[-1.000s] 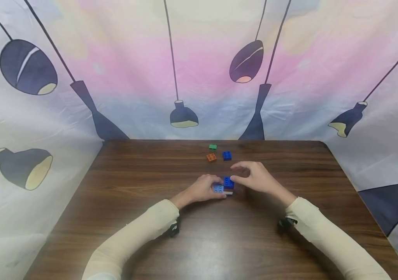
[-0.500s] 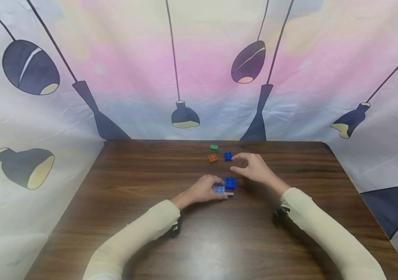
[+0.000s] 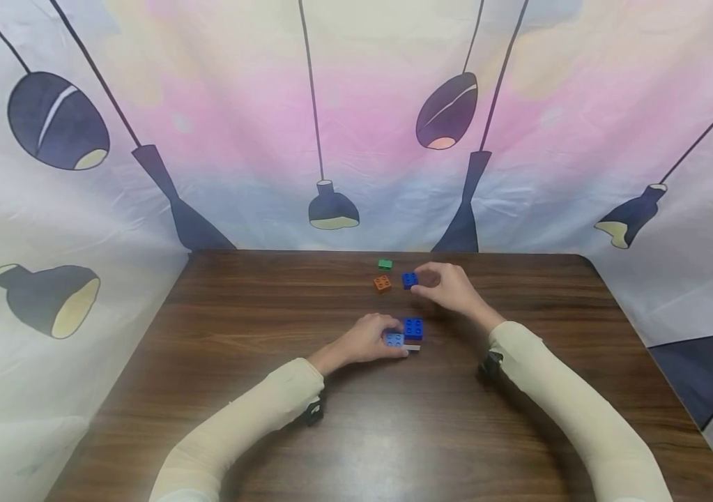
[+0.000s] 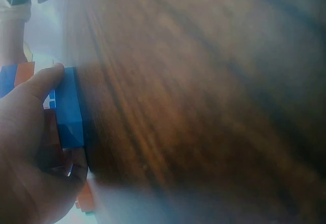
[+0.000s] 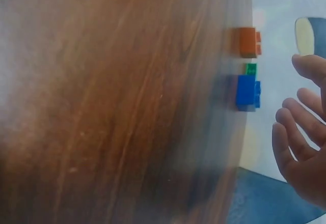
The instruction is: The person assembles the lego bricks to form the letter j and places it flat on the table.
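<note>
My left hand (image 3: 367, 339) grips a stack of toy building bricks, thumb on the near side and fingers on the far side. A light blue brick (image 3: 394, 339) shows between them, beside a taller part topped by a dark blue brick (image 3: 414, 328). The left wrist view shows a blue brick (image 4: 69, 109) low by the table and an orange brick (image 4: 24, 73) higher up; the hand hides part of the stack. My right hand (image 3: 451, 286) is spread beside a loose blue brick (image 3: 409, 280), fingertips near its right side. In the right wrist view its fingers (image 5: 293, 124) are spread apart.
Left of the loose blue brick lies an orange brick (image 3: 382, 283), with a small green brick (image 3: 385, 265) behind it. The brown wooden table (image 3: 256, 293) ends at a fabric backdrop (image 3: 256, 195) printed with lamps.
My right hand has left the stack's dark blue brick and moved forward to the loose blue brick. The left hand keeps its grip on the stack.
</note>
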Demonstrator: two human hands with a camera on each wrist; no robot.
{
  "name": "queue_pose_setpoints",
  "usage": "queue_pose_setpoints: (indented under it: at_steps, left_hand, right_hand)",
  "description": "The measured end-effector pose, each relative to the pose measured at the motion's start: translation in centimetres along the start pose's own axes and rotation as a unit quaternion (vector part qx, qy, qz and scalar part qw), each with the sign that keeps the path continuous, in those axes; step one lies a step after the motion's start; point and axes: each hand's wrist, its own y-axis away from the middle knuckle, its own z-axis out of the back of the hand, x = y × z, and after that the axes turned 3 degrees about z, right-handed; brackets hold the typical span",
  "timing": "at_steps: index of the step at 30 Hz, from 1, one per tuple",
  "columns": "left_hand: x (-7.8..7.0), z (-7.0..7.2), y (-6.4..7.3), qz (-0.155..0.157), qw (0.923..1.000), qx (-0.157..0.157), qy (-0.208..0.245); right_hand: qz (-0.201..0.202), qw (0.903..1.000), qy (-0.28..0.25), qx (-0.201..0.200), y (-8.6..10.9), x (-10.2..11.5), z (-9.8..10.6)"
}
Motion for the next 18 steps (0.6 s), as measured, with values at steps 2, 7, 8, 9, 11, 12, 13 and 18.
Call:
queue_pose_setpoints:
  at_steps: [2, 7, 8, 9, 11, 12, 13, 18]
  left_hand:
    - [0.0, 0.0, 0.0, 0.0, 1.0, 0.0, -0.001]
    - [-0.1, 0.0, 0.0, 0.001, 1.0, -0.002, -0.001]
    - [-0.1, 0.0, 0.0, 0.001, 1.0, -0.003, -0.001]
    - [0.0, 0.0, 0.0, 0.002, 1.0, -0.003, -0.002]
    - [0.0, 0.0, -0.1, 0.001, 1.0, -0.004, -0.003]
    - [0.0, 0.0, -0.1, 0.0, 1.0, -0.004, -0.004]
    - [0.0, 0.0, -0.1, 0.0, 1.0, -0.003, -0.006]
    - [0.1, 0.0, 0.0, 0.0, 1.0, -0.001, -0.008]
  right_hand:
    - [-0.004, 1.0, -0.001, 0.002, -0.3, -0.3, -0.1]
    - [-0.014, 0.9999, -0.006, 0.006, -0.9, -1.2, -0.4]
    - [-0.015, 0.9998, -0.007, 0.006, -1.0, -1.3, -0.6]
    - [-0.015, 0.9998, -0.008, 0.007, -1.2, -1.5, -0.7]
    - [-0.017, 0.9998, -0.01, 0.008, -1.3, -1.7, -0.8]
    - [-0.018, 0.9998, -0.01, 0.008, -1.4, -1.8, -0.9]
    - [-0.019, 0.9997, -0.011, 0.008, -1.5, -1.8, -1.0]
    - [-0.031, 0.9994, -0.011, 0.011, -1.9, -2.1, -1.4]
